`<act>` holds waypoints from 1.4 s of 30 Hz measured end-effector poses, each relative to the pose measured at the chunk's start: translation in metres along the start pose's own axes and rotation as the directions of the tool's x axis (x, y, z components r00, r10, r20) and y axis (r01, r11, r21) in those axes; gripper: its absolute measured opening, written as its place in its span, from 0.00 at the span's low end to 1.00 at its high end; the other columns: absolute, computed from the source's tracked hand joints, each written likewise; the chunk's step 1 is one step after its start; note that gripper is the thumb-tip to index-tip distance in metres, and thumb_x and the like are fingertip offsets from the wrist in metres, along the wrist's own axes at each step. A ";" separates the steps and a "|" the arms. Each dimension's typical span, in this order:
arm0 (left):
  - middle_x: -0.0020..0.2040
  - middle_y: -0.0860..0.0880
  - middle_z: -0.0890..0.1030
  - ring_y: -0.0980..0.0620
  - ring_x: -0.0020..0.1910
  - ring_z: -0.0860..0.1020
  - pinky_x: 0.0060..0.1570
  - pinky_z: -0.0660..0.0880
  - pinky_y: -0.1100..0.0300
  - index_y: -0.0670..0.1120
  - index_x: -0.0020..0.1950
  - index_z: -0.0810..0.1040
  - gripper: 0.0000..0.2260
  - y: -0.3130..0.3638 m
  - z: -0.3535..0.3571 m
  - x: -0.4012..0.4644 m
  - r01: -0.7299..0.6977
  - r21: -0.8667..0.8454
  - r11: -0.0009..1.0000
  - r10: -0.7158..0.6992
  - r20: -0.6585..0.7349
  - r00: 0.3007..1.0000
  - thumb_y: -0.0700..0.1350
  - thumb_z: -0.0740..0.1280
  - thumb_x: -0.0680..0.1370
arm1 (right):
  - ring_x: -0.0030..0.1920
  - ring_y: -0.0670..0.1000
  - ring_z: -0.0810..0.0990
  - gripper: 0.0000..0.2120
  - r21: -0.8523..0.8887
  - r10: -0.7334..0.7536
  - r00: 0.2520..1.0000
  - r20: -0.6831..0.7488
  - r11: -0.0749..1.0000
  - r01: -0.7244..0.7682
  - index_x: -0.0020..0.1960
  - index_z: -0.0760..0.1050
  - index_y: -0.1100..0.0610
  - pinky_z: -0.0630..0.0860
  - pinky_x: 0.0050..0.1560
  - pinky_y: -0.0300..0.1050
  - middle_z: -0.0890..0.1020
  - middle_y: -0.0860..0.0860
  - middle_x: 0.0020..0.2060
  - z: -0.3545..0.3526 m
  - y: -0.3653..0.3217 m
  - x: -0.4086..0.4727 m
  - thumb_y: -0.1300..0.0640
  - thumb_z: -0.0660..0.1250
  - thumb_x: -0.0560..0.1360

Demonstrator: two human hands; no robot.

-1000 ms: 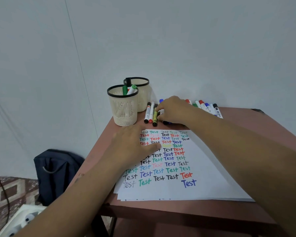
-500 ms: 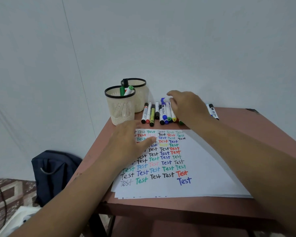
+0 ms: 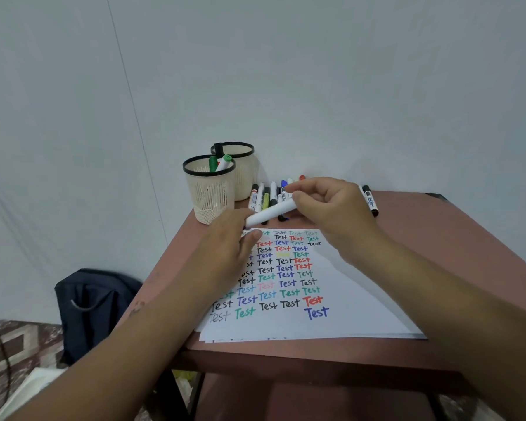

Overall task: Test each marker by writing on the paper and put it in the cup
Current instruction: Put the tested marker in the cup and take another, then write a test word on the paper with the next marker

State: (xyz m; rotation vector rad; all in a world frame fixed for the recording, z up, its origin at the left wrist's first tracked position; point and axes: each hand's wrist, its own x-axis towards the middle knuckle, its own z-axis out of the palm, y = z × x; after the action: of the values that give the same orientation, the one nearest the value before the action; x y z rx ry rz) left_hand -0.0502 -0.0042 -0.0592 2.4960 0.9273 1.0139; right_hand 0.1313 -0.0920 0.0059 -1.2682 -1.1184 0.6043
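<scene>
Seemingly two green markers inside front cup.

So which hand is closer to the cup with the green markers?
Left. The left hand sits just below and right of the cup, at the marker's end. The right hand holds the marker farther right.
</scene>
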 end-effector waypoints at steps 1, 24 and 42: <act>0.48 0.57 0.72 0.60 0.46 0.70 0.43 0.65 0.66 0.54 0.60 0.72 0.07 0.001 -0.001 0.000 0.001 -0.005 1.000 -0.001 -0.002 1.000 0.51 0.59 0.84 | 0.45 0.56 0.89 0.07 0.070 0.036 0.999 0.005 0.997 -0.036 0.50 0.84 0.57 0.86 0.49 0.52 0.88 0.56 0.42 0.003 0.000 -0.002 0.65 0.69 0.80; 0.48 0.59 0.75 0.58 0.48 0.72 0.46 0.76 0.59 0.66 0.71 0.67 0.27 0.017 -0.016 -0.006 0.030 0.324 0.946 -0.070 0.113 0.991 0.75 0.55 0.75 | 0.37 0.57 0.85 0.15 0.124 0.246 0.962 -0.115 0.965 -0.232 0.61 0.65 0.58 0.83 0.37 0.46 0.84 0.66 0.49 -0.035 0.019 0.008 0.65 0.69 0.80; 0.36 0.60 0.72 0.60 0.39 0.73 0.40 0.74 0.60 0.66 0.64 0.76 0.20 0.009 -0.005 0.002 0.118 0.363 0.924 -0.199 0.197 0.960 0.71 0.58 0.77 | 0.40 0.56 0.82 0.10 -0.126 0.268 0.962 -0.051 0.954 -0.272 0.55 0.76 0.60 0.84 0.50 0.56 0.84 0.66 0.48 -0.047 0.048 0.001 0.65 0.74 0.77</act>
State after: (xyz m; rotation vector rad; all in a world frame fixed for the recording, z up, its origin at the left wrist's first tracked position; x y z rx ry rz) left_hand -0.0483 -0.0097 -0.0507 2.6858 1.3039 0.5283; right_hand 0.1841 -0.0990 -0.0349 -1.5564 -0.9768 0.7185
